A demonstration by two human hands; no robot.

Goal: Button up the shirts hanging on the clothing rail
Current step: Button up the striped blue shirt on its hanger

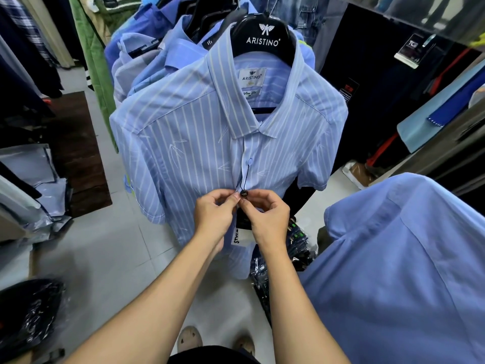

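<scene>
Left hand (214,215) and right hand (267,219) both pinch the placket of the striped shirt (183,132) mid-chest, fingertips meeting at a small black toggle (243,193) on a black cord (245,177). The cord hangs from a fastened button (250,161) above. Shirt faces the camera on a black hanger (262,35), long axis vertical, collar up. Hanger and neck label (252,75) read "ARISTINO". White tag (241,236) below the hands, text partly hidden. More blue shirts (147,59) hang behind.
</scene>
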